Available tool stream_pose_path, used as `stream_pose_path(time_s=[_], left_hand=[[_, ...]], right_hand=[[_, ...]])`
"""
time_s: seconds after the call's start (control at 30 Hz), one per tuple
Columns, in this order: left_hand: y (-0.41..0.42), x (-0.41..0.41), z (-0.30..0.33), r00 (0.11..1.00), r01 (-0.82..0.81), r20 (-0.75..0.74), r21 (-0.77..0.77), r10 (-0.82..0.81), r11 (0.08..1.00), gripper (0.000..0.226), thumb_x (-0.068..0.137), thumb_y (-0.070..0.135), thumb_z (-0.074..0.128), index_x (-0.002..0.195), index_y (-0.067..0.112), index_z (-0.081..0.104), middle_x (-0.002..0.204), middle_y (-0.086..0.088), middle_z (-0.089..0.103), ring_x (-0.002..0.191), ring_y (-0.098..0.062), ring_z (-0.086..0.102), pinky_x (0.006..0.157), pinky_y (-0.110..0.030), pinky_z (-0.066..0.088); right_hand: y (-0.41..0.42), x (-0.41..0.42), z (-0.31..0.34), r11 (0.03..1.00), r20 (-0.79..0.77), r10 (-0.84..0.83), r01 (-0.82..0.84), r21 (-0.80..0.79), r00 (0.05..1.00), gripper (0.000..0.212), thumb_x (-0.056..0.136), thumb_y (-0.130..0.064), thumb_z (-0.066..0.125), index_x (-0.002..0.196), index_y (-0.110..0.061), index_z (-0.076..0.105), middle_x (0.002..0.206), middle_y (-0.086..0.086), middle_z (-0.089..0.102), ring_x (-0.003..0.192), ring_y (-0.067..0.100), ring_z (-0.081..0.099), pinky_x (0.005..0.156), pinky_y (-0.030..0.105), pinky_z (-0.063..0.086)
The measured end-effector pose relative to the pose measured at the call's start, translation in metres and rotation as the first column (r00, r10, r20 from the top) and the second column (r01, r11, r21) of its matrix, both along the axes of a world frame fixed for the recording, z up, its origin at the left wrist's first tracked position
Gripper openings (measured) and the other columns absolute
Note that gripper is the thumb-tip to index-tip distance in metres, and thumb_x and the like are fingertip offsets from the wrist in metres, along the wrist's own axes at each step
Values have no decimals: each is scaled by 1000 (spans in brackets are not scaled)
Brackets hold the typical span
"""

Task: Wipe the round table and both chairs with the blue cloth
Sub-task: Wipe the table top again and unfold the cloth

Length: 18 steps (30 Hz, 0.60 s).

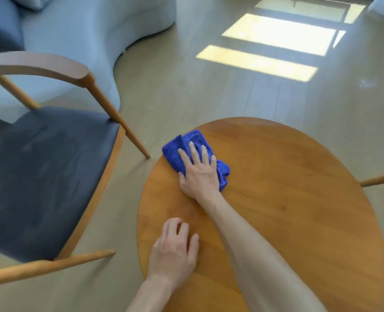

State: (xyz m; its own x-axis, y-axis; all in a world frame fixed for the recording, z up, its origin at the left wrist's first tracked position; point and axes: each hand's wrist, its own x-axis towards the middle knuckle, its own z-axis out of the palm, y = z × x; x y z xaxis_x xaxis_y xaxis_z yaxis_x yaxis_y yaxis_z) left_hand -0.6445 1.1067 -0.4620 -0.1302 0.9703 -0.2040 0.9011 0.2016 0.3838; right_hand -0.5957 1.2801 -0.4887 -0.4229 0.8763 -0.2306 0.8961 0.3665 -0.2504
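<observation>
Our right hand presses flat on the blue cloth at the round table rim; cloth beyond our fingertips could slip off. Left hand rests loose, holding nothing.

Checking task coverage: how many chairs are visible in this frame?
2, one only partly. One chair with a dark seat stands left of the round table. Of the second chair, just a wooden piece pokes in at the right edge, behind the table; the rest is out of frame.
</observation>
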Motion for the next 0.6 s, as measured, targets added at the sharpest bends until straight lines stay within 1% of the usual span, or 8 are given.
stream_pose_path(time_s=[0.03, 0.07, 0.13, 0.2, 0.33, 0.4, 0.5, 0.6], left_hand=[[2, -4, 3, 998, -59, 16, 120, 57, 991, 34, 91, 39, 36, 85, 13, 58, 101, -5, 56, 95, -27, 59, 66, -36, 51], [6, -9, 6, 990, -139, 37, 217, 134, 966, 32, 90, 34, 37, 79, 11, 55, 92, -7, 54, 84, -28, 57, 63, -38, 50], [13, -21, 11, 956, -292, 102, 278, 274, 915, 33, 90, 33, 36, 78, 8, 53, 91, -10, 51, 82, -30, 50, 69, -44, 49], [18, -29, 13, 935, -353, 118, 280, 333, 893, 38, 90, 35, 35, 86, 4, 55, 99, -14, 52, 90, -32, 48, 77, -48, 47], [21, -28, 12, 960, -281, 59, 147, 275, 949, 43, 94, 34, 40, 119, 4, 57, 135, -16, 46, 125, -33, 41, 102, -47, 38], [19, -23, 5, 980, -198, 2, 31, 198, 980, 46, 97, 37, 43, 136, 13, 47, 151, -11, 31, 141, -28, 25, 112, -45, 27], [11, -12, -7, 993, -115, -47, -112, 110, 987, 57, 96, 46, 38, 148, 25, 29, 160, -3, 9, 148, -21, 3, 117, -47, 11], [5, -1, -17, 994, -64, -98, -237, 42, 969, 63, 95, 54, 33, 151, 32, 16, 161, 0, -5, 148, -19, -9, 117, -51, 6]], right_hand=[[-14, -6, 0, 999, -19, 54, -54, -2, 998, 65, 93, -37, 45, 153, -27, 20, 163, 3, 3, 148, 33, 4, 117, 56, 7], [-28, -10, -1, 995, -36, 102, -102, -5, 994, 64, 93, -36, 46, 152, -28, 23, 163, 3, 6, 148, 33, 5, 117, 56, 7], [-56, -12, -2, 979, -46, 204, -205, -10, 978, 60, 95, -39, 43, 151, -28, 25, 163, 3, 8, 148, 34, 7, 117, 56, 9], [-86, -9, -1, 958, -50, 286, -287, -18, 957, 58, 97, -45, 35, 151, -28, 24, 162, 3, 11, 148, 35, 9, 117, 57, 12], [-161, 15, 6, 951, -100, 308, -308, 13, 946, 70, 84, -43, 53, 149, -24, 32, 152, 2, 39, 143, 32, 30, 110, 55, 34], [-197, 39, 5, 925, -134, 380, -380, 21, 915, 65, 81, -39, 54, 144, -28, 39, 150, -1, 42, 142, 32, 31, 111, 55, 33], [-242, 88, 2, 880, -65, 475, -474, 29, 878, 57, 83, -45, 51, 139, -37, 45, 152, -2, 39, 141, 31, 35, 108, 54, 38], [-274, 148, -4, 852, -36, 519, -515, 93, 854, 47, 89, -50, 51, 135, -41, 50, 151, -3, 42, 139, 29, 39, 104, 52, 43]])
